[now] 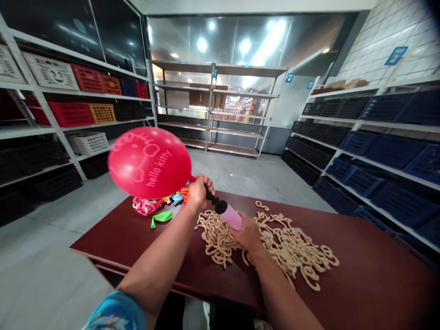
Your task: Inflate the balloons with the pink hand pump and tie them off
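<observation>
A red inflated balloon [149, 162] printed with "hello kitty" floats out to the left in the head view. My left hand [200, 190] is closed round its neck, where the balloon meets the black end of a hand pump. The pump [229, 215] has a pink barrel and a black cap. Around the barrel's lower end my right hand [248, 233] is wrapped. Beneath both hands, pale curly rope-like pieces [220, 238] lie heaped on the dark red table [137, 238]. A limp green balloon [162, 218] rests left of my left forearm.
Behind the green balloon lie a red patterned packet [147, 206] and small blue and orange balloons. Shelves with coloured crates [87, 77] line the left wall. Blue crates [398, 206] fill the right racks. A metal rack [210, 107] stands at the back.
</observation>
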{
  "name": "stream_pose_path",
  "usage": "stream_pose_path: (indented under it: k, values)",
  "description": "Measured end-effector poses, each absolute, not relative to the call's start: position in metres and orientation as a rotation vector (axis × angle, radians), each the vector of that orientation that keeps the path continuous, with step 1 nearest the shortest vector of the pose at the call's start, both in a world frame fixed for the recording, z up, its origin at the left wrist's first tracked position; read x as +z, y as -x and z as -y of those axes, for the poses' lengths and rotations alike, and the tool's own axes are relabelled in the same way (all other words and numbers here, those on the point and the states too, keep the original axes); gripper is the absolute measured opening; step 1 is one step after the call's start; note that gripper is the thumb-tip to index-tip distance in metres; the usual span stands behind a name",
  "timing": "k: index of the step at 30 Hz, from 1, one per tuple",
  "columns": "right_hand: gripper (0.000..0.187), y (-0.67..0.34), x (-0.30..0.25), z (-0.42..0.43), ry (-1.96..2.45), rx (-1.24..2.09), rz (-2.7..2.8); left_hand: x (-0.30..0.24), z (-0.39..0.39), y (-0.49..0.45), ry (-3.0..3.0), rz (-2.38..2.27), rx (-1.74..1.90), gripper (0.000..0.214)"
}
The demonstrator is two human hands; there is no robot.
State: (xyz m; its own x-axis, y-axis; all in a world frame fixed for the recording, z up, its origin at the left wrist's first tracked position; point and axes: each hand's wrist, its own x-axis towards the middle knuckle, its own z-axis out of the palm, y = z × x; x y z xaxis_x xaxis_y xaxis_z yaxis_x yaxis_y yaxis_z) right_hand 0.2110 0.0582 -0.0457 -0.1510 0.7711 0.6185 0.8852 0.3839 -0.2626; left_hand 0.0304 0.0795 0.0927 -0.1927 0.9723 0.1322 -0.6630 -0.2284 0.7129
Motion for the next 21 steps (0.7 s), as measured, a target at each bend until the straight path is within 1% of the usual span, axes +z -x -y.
stream_pose_path:
  k: [3,6,10,13,16,18,21]
  values:
    - [0.030,-0.212,-0.049,-0.060,1.419,-0.230,1.972,0.076,-0.084,-0.044,-0.625,-0.635,1.676,0.013]
    - [0.031,-0.214,-0.050,-0.063,1.387,-0.260,1.990,0.079,-0.083,-0.042,-0.638,-0.631,1.703,0.012]
    - [0.036,-0.216,-0.048,-0.066,1.360,-0.280,1.984,0.113,-0.071,-0.011,-0.705,-0.575,1.743,0.015]
    - [0.036,-0.216,-0.047,-0.066,1.359,-0.254,1.975,0.144,-0.059,0.019,-0.753,-0.518,1.782,0.018]
    - [0.034,-0.215,-0.047,-0.066,1.371,-0.220,1.963,0.160,-0.051,0.037,-0.777,-0.501,1.813,0.017]
    - [0.032,-0.215,-0.047,-0.065,1.375,-0.225,1.967,0.159,-0.053,0.038,-0.750,-0.508,1.818,0.017]
    - [0.031,-0.214,-0.046,-0.063,1.384,-0.241,1.992,0.140,-0.062,0.025,-0.698,-0.532,1.801,0.016]
